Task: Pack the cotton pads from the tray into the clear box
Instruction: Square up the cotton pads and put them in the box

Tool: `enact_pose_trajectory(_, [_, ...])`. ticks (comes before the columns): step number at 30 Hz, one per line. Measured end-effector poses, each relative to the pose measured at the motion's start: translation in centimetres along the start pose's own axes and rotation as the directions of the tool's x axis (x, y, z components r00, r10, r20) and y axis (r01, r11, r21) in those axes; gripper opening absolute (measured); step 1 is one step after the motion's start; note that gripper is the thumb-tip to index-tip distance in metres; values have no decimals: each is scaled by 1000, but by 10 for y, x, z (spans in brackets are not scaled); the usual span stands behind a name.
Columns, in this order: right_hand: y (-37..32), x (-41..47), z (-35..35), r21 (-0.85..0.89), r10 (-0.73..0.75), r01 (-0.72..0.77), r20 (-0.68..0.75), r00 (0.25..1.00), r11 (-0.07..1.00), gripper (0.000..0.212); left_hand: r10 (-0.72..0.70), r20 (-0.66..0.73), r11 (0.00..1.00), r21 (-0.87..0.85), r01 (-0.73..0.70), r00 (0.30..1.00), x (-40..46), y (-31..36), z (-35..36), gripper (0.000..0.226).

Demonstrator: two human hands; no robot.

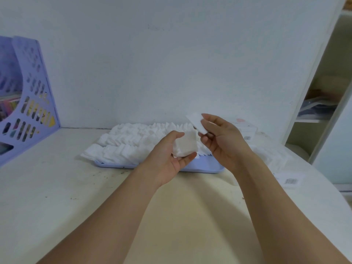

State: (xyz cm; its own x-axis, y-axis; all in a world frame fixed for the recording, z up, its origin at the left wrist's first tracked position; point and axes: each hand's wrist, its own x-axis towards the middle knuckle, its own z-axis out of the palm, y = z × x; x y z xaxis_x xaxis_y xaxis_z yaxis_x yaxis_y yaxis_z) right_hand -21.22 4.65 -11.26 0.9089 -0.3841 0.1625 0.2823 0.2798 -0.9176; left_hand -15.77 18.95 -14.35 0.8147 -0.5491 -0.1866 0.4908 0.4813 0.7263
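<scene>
A soft white square stack of cotton pads (184, 144) is gripped by curled left fingers (187, 159); one flat pad (197, 121) is pinched by right fingers (206, 121) just above.

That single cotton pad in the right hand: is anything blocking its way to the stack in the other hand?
Nothing visible does. The right hand pinches one cotton pad just above and to the right of the stack of pads that the left hand grips. Only open air lies between them, above the tray.

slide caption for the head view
Left hand holds a pad stack; right hand pinches one cotton pad above the tray.
</scene>
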Motion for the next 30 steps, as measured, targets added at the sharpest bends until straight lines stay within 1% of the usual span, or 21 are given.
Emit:
enact_pose_trajectory(2, [2,-1,2,-11,-8,8,24,1000,1000,21,-7,-7,999,-32,7,1000,1,0,-1,40])
enact_pose_trajectory(3, [4,-2,4,-42,-24,24,7,1000,999,24,-9,-3,999,-51,9,1000,2,-1,-2,39])
enact_pose_trajectory(5, [8,-2,7,-179,-119,105,-67,991,978,24,-6,22,997,-78,8,1000,2,-1,-3,35])
enact_pose_trajectory(7, [12,-2,9,-363,-242,189,-105,965,912,23,-5,54,994,-107,11,999,2,-1,-4,32])
enact_pose_trajectory(9, [18,-3,12,-500,-324,221,-130,937,838,19,-10,88,988,-152,23,996,1,-1,-3,36])
enact_pose_trajectory(10, [21,-3,13,-525,-342,214,-158,926,824,16,-11,105,984,-176,29,994,0,-2,-2,38])
enact_pose_trajectory(12, [26,-4,15,-515,-346,185,-237,908,837,12,-8,133,976,-213,37,991,-2,-3,-2,40])
enact_pose_trajectory(15, [30,-5,18,-519,-382,181,-312,870,835,14,2,147,971,-238,34,989,-3,-5,0,43])
enact_pose_trajectory(20, [35,-9,26,-577,-464,205,-348,815,791,10,21,141,973,-232,12,990,-5,-8,4,47])
enact_pose_trajectory(24, [41,-12,31,-599,-510,227,-357,783,768,7,21,172,967,-254,24,985,-6,-9,5,52])
enact_pose_trajectory(26, [41,-12,31,-600,-502,223,-348,792,768,11,27,189,958,-284,28,982,-7,-8,5,52])
enact_pose_trajectory(29, [40,-13,29,-597,-430,189,-290,855,780,25,31,200,950,-310,33,979,-6,-7,4,59])
enact_pose_trajectory(30, [39,-12,29,-588,-418,188,-284,863,787,26,33,203,949,-313,33,979,-5,-7,3,62])
